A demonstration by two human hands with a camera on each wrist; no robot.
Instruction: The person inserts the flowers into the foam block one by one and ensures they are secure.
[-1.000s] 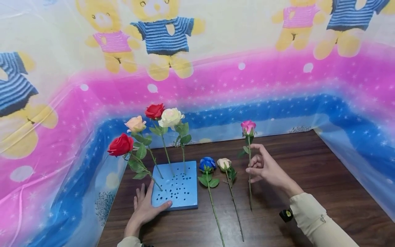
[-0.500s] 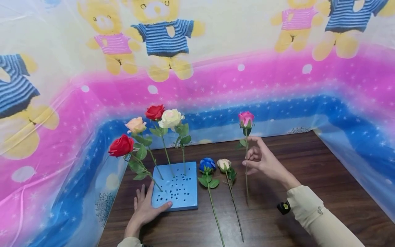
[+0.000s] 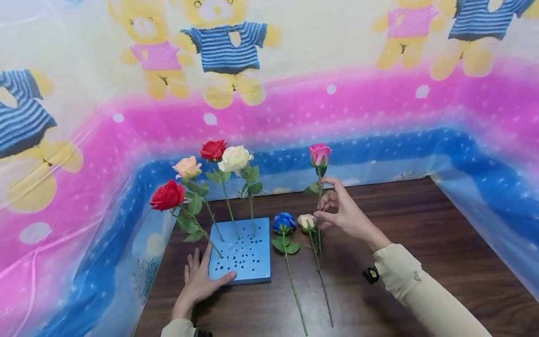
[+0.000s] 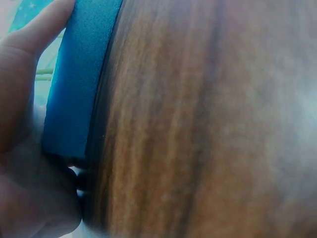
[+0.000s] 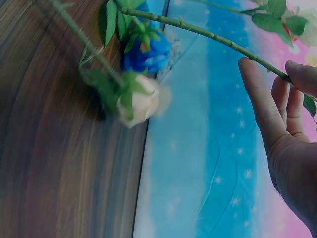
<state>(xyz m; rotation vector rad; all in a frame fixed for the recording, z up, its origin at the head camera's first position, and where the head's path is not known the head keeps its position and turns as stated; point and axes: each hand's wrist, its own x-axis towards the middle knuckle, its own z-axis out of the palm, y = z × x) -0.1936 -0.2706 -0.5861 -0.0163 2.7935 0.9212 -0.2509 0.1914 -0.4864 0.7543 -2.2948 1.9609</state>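
A pink rose stands nearly upright above the table, its stem pinched between thumb and fingertips of my right hand. The right wrist view shows the thumb and fingers of that hand on the thorny green stem. My left hand lies against the left side and front corner of a light blue holed block, thumb on its edge, other fingers stretched out beside it. Red, peach and white roses, plus another red rose, stand in the block.
Between the block and my right hand, a blue rose and a cream rose lie on the brown wooden table, stems towards me. A printed bear curtain encloses the table at the back and sides.
My right hand has carried the pink rose to the left and slightly up, from the right of the cream rose to just over it. The left hand stays on the block.
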